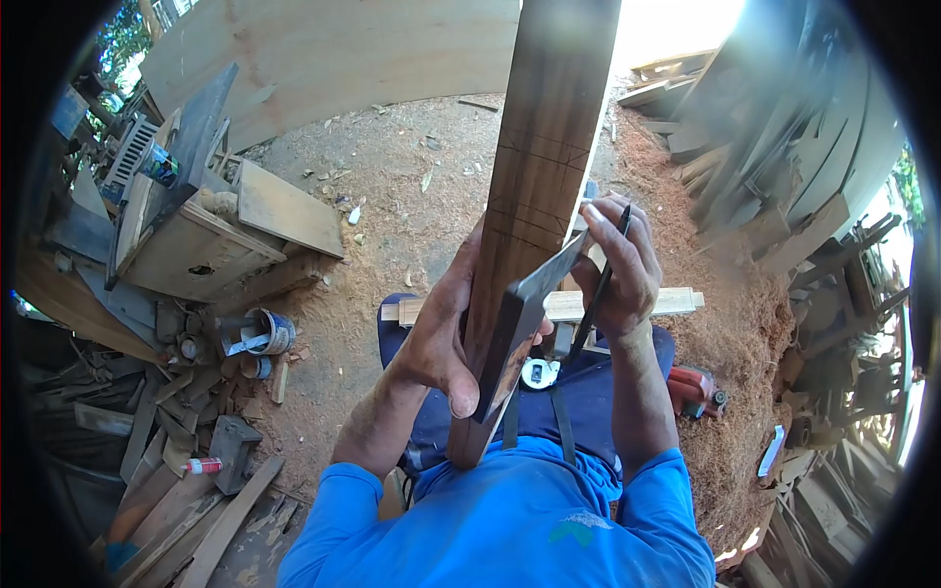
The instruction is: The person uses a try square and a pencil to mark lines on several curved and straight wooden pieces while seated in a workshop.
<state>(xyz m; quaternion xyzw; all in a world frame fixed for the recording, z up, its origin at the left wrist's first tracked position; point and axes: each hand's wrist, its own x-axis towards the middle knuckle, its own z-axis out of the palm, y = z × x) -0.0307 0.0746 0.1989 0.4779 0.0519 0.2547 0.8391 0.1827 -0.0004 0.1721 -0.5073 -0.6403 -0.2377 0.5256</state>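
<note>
A long brown wooden board (540, 103) rises from my lap, tilted away from me, with several pencil lines drawn across its face. My left hand (441, 331) wraps around its lower part, thumb by the dark stock of a try square (503, 356). The square's stock lies along the board, and its metal blade (551, 263) points up to the right. My right hand (621, 257) holds a slim black pencil or marker (604, 287) slanting downward, while its fingertips touch the blade's far end. Behind the board, a pale wooden bar (625, 303) with narrowed ends rests across my thighs.
A white round tape measure (540, 373) is by my lap. A red power tool (695, 389) stands at right among wood shavings (720, 456). At left are a bucket (272, 332), a wooden cabinet (198, 250), a small red-and-white bottle (202, 465) and scrap boards (228, 522).
</note>
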